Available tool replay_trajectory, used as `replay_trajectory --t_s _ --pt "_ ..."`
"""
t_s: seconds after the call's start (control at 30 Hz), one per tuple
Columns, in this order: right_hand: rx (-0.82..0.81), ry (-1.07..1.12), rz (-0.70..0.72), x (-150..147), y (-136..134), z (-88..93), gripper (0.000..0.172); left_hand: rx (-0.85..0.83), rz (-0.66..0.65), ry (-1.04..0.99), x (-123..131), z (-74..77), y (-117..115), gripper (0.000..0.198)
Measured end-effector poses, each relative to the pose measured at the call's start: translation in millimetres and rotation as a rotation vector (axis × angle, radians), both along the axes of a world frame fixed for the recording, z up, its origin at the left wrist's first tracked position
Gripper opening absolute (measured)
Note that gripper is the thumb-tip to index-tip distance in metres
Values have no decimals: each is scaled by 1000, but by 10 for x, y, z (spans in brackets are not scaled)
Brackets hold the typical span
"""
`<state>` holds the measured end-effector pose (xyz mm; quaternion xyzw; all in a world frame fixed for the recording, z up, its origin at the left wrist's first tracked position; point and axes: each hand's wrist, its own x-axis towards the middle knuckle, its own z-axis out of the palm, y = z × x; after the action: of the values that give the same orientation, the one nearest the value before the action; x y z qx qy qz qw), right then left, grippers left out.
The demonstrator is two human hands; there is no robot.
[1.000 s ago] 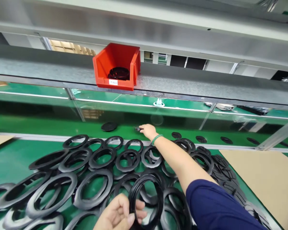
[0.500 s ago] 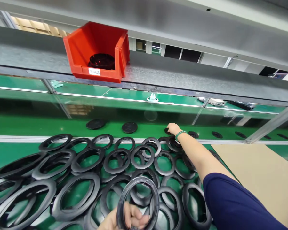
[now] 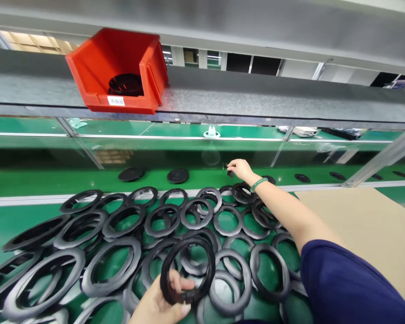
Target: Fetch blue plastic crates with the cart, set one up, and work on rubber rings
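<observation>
My left hand (image 3: 164,297) is at the bottom middle, its fingers closed on the lower part of a black ring (image 3: 209,270). The ring is held tilted up above many similar rings. My right hand (image 3: 240,169) reaches out to the far green strip, with a green bangle on the wrist. Between its thumb and fingers it pinches a small black disc (image 3: 229,172), seen nearly edge-on and partly hidden by the fingers. Beside this hand, other black discs lie flat on the strip, such as a disc (image 3: 177,176) to its left.
Black rings (image 3: 121,265) lie overlapping across the green table. A metal rail (image 3: 27,199) divides it from the green strip (image 3: 97,182). Above runs a grey shelf (image 3: 222,96) with a red bin (image 3: 151,76) holding black discs. A tan board (image 3: 361,225) lies at the right.
My right hand has lifted the black disc off the green strip. My left hand has risen slightly and turned the black ring. The view has shifted a little.
</observation>
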<state>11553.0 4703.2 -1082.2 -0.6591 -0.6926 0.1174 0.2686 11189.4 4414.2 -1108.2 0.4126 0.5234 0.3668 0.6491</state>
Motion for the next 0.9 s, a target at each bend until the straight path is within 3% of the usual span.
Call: replay_trajectory --t_s 0.1,0.2,0.3,0.4,0.6,0.9 --pt "235 173 191 -232 -698 217 8 22 -22 -38 134 -30 -10 50" --pt "356 202 443 -475 -1571 338 10 53 -64 -21 300 11 -59 48" --pt "446 151 646 -658 -2327 342 14 58 -89 8 442 54 -125 46" --pt "532 93 680 -802 -2777 239 14 107 -92 -8 527 62 -207 48" --pt "625 -87 622 -969 -2974 38 17 128 -92 -13 549 63 -362 51" --pt "649 -137 689 -1014 -2991 46 16 103 -24 -17 586 112 -386 56"
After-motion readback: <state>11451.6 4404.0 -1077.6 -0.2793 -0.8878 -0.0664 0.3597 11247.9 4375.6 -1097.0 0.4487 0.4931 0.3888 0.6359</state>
